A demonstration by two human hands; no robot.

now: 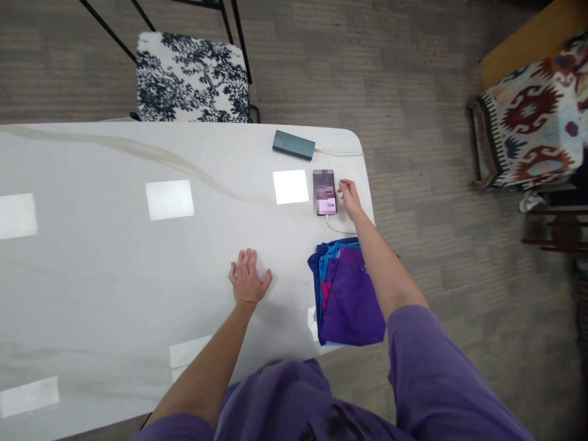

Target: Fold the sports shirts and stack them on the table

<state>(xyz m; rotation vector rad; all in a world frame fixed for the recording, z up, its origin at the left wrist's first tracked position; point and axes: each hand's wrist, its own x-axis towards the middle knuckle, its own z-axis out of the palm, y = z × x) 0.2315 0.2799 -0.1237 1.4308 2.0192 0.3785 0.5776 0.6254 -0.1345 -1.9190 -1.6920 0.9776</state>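
My left hand (248,277) lies flat on the white table (114,257), its fingers spread and nothing in it. Just right of a smartphone (324,193) is my right hand (350,197), empty, with its fingers loosely bent and a little apart. The phone lies face up with its screen lit, and a white cable (339,231) runs from its lower end. Below it, partly under my right forearm, rests a stack of folded clothes (351,300), purple on top with blue and pink layers showing at the left side.
A dark teal power bank (294,145) with a white cable sits near the table's far edge. Beyond that edge stands a chair with a patterned seat (193,76). A patterned cloth (533,122) drapes over furniture at the right. Bright ceiling-light reflections mark the tabletop.
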